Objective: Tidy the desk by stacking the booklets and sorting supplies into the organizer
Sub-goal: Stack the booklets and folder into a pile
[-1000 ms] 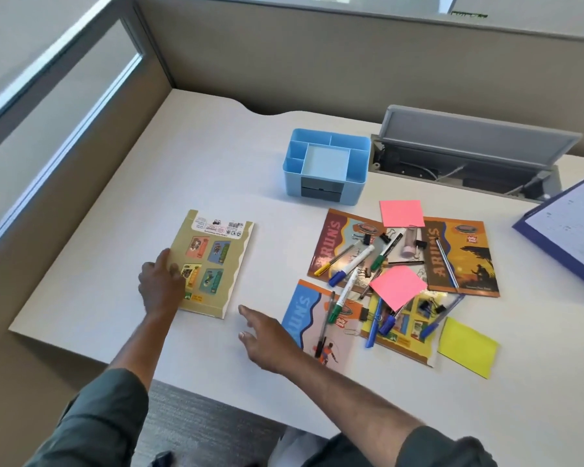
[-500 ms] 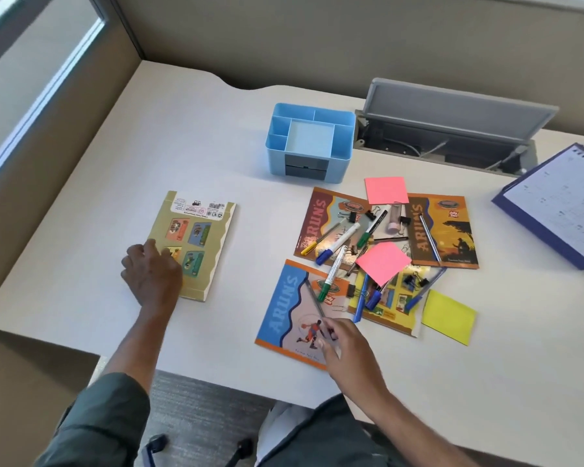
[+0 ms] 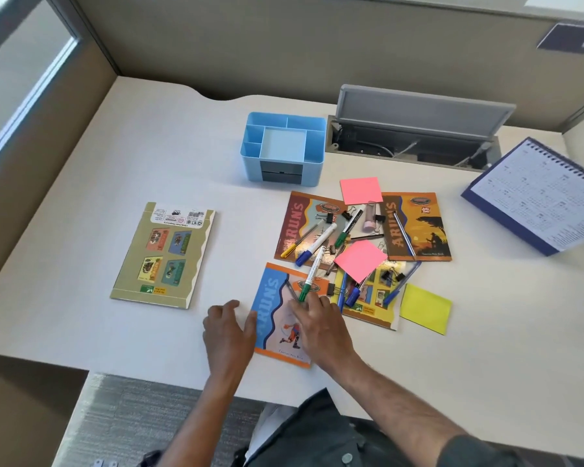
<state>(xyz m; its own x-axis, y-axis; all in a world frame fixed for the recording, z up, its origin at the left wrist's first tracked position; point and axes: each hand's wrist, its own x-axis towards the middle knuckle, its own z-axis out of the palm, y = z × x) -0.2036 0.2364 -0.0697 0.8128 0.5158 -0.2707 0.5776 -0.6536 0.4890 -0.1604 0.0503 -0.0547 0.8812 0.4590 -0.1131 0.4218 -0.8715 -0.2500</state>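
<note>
A: Blue booklet (image 3: 277,318) at the near table (image 3: 122,156) edge, cover reads "ARUN'S". Same title on the maroon booklet (image 3: 297,224) and the orange booklet (image 3: 415,227), both further back.

B: Booklet count?

A: Five. Those three, a yellow booklet (image 3: 368,305) under the clutter, and an olive booklet (image 3: 164,256) lying alone to the left, back cover up, barcode at its top edge, four small cover pictures.

B: Sticky pads?

A: Three: two pink, (image 3: 360,190) and (image 3: 359,259), one yellow sticky pad (image 3: 425,308) on bare table to the right.

B: Hands?

A: Head view only. Left hand (image 3: 228,326) lies flat and relaxed, thumb touching the blue booklet's left edge, nothing held. Right hand (image 3: 321,321) rests on the same cover, fingers at the cap of a green marker (image 3: 312,278); can't tell whether its grip has closed on it.

B: Organizer?

A: Light blue organizer (image 3: 284,150) at the back, well apart from both hands. Calendar (image 3: 540,197) stands far right, print too small to read. Pens and binder clips are too overlapped to count.
</note>
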